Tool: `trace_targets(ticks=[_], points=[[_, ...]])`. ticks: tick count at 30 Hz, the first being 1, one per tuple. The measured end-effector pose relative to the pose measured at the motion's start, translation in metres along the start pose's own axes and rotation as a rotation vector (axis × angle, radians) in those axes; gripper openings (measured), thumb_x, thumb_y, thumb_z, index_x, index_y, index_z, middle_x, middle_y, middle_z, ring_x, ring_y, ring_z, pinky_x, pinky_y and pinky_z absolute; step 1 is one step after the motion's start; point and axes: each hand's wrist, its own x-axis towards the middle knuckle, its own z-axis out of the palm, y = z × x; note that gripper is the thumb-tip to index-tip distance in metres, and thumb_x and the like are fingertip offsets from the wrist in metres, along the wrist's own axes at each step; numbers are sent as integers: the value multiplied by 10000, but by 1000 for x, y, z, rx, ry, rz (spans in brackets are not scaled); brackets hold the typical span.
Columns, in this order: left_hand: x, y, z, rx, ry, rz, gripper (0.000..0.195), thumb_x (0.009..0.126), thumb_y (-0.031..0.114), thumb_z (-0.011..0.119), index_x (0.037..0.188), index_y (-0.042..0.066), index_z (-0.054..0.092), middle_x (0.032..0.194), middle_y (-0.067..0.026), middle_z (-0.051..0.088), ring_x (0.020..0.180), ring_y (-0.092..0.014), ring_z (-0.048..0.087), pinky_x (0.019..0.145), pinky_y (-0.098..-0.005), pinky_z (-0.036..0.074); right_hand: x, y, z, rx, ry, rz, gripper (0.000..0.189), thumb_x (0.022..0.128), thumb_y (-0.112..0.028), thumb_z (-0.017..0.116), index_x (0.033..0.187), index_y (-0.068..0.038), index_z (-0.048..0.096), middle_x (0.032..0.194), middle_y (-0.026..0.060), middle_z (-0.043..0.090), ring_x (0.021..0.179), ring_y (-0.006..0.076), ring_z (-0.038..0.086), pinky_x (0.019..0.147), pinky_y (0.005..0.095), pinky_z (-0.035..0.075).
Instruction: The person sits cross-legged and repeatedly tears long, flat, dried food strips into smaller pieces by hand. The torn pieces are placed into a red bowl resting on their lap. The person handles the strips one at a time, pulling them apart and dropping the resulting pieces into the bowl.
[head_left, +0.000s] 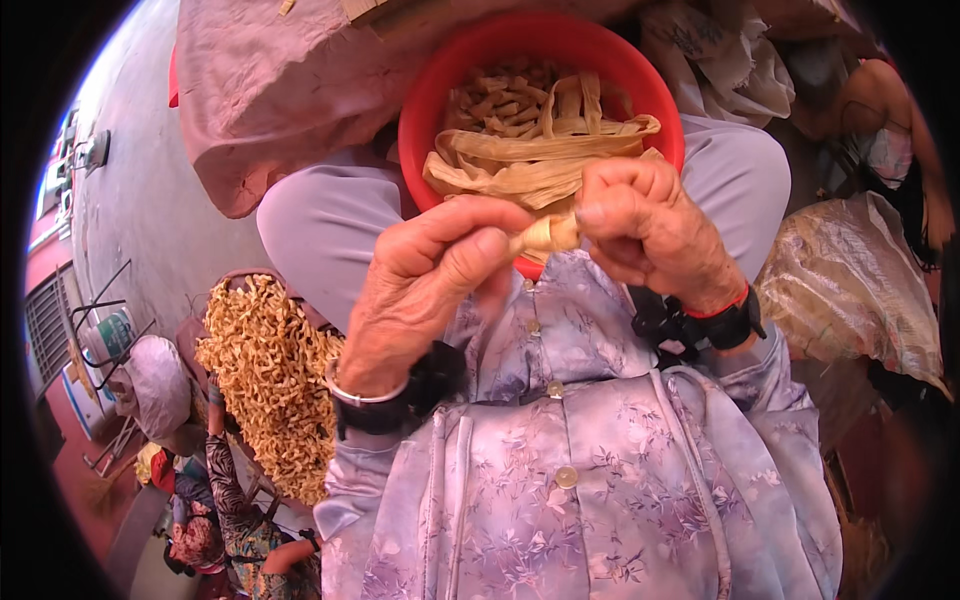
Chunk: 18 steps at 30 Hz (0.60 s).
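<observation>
Between my two hands is a small piece of pale yellow dried strip, wrapped or knotted on itself (551, 233). My left hand (442, 277) pinches its tapered end between thumb and fingers. At the other end, the curled fingers of my right hand (649, 225) grip it. Both hands are above the near rim of a red plastic basin (424, 97), which rests between my knees. In the basin lie long, flat yellowish strips (517, 157) in front and a heap of short knotted pieces (499, 97) behind them. What the strips are made of, I cannot tell.
A large heap of knotted pieces (274, 382) lies at my left. A pinkish cloth-like cover (277, 82) spreads beyond the basin. Woven plastic sacks (847, 277) lie at my right, near another person (885, 105). More people (247, 525) are at the lower left.
</observation>
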Motion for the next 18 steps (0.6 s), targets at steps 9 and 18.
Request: trace_targets(ticks=[9, 18], points=[[27, 5, 21, 650, -27, 268, 165, 754, 151, 675, 813, 5, 624, 670, -142, 577, 612, -274, 571, 555, -328, 444, 11, 1, -3, -15, -16, 74, 217, 820, -164, 588, 632, -75, 523, 481, -55, 395, 360, 21, 297, 326, 196, 214], [11, -3, 23, 141, 35, -205, 192, 868, 130, 568, 900, -46, 641, 683, -55, 615, 570, -97, 561, 503, -219, 433, 7, 18, -4, 142, 43, 32, 211, 794, -120, 599, 606, -60, 525, 480, -44, 405, 353, 28, 302, 313, 198, 217]])
